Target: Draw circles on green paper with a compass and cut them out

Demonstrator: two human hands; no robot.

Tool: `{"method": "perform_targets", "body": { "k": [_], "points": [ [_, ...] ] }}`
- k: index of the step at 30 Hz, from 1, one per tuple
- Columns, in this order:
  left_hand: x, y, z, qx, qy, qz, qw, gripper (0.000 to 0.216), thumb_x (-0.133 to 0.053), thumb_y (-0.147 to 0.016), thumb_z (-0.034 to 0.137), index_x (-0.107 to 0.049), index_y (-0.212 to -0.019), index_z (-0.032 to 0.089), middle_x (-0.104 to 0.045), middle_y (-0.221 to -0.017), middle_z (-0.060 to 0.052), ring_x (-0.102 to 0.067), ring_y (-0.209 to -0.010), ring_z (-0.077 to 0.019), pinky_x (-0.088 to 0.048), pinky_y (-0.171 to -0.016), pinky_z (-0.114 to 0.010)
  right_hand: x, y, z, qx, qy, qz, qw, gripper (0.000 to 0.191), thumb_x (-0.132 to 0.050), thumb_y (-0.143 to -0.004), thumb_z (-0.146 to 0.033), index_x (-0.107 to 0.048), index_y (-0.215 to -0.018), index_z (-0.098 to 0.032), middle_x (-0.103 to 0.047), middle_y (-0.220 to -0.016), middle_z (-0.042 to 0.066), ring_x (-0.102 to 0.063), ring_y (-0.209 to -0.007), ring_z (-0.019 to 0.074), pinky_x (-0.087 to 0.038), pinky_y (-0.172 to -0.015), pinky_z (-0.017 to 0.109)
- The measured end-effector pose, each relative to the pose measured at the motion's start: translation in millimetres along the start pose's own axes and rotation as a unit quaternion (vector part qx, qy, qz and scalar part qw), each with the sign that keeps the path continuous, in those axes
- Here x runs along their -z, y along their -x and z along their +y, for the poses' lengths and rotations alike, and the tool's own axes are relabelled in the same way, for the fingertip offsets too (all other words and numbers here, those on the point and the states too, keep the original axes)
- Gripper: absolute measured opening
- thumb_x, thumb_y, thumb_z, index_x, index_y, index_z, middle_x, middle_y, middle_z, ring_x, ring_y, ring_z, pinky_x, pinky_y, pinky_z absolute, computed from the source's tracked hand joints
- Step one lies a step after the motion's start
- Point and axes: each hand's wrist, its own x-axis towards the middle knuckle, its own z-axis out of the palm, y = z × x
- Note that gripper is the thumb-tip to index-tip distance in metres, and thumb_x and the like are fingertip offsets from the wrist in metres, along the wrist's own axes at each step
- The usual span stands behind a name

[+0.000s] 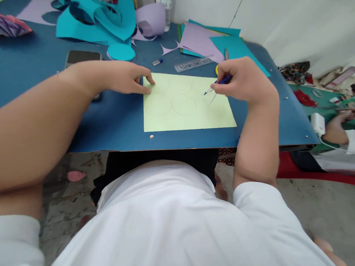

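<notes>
A pale yellow-green sheet of paper lies flat near the front edge of the blue table, with several faint pencil circles on it. My left hand rests at the sheet's upper left corner, fingers apart and their tips on the paper. Over the right part of the sheet, my right hand pinches a drawing compass with a blue top. The compass legs point down and left toward the paper; whether the tips touch it I cannot tell.
Behind the sheet lie a clear ruler, an eraser and stacked coloured paper. Cut turquoise discs, turquoise scraps and a phone are at the left. Another person's arm is at the far right.
</notes>
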Motion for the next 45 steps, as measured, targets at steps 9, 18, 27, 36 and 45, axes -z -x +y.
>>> {"method": "perform_targets", "body": {
  "k": [9,18,27,36,45],
  "points": [
    [1.4,1.1,2.4,0.007,0.002,-0.003,1.0,0.066,-0.07,-0.119,0.064,-0.078,-0.174,0.029,-0.082,-0.137,-0.011,-0.077,-0.118,-0.0318,-0.051,-0.099,-0.037,-0.2,-2.4,7.5,-0.014,-0.026,0.002,1.0,0.043,-0.101,-0.086,-0.048,-0.06,-0.083,-0.035,-0.065,-0.077,0.008,-0.074,-0.094,0.0402,-0.054,-0.065,0.051],
    [0.6,-0.3,0.4,0.0,-0.002,-0.006,1.0,0.077,-0.067,-0.115,0.073,-0.077,-0.177,0.027,-0.082,-0.139,-0.014,-0.078,-0.121,-0.035,-0.053,-0.101,-0.04,-1.5,-2.7,9.9,-0.014,-0.042,0.007,0.999,0.043,-0.101,-0.087,-0.053,-0.062,-0.087,-0.036,-0.061,-0.073,0.006,-0.073,-0.086,0.0391,-0.051,-0.064,0.05],
    [0.3,1.0,2.0,0.008,0.008,-0.005,1.0,0.08,-0.068,-0.115,0.078,-0.077,-0.176,0.028,-0.082,-0.143,-0.014,-0.079,-0.126,-0.0373,-0.054,-0.107,-0.042,-4.1,-3.9,12.0,-0.018,-0.031,0.01,0.999,0.05,-0.099,-0.092,-0.056,-0.056,-0.08,-0.035,-0.064,-0.079,0.006,-0.069,-0.078,0.0333,-0.05,-0.068,0.05],
    [1.5,1.4,2.6,0.007,-0.003,-0.004,1.0,0.072,-0.068,-0.115,0.066,-0.076,-0.174,0.026,-0.082,-0.136,-0.013,-0.077,-0.117,-0.0332,-0.052,-0.099,-0.038,-2.7,-7.7,15.4,-0.007,-0.006,0.012,1.0,0.047,-0.101,-0.092,-0.054,-0.059,-0.081,-0.035,-0.069,-0.084,0.01,-0.07,-0.095,0.0383,-0.053,-0.069,0.049],
    [1.3,1.1,3.0,0.006,0.003,-0.004,1.0,0.065,-0.069,-0.118,0.059,-0.077,-0.174,0.028,-0.081,-0.131,-0.011,-0.078,-0.115,-0.0324,-0.051,-0.098,-0.038,-2.0,-5.8,6.5,-0.02,-0.021,0.001,1.0,0.048,-0.099,-0.101,-0.048,-0.056,-0.086,-0.033,-0.061,-0.088,0.006,-0.06,-0.091,0.0329,-0.049,-0.08,0.048]
  ]
}}
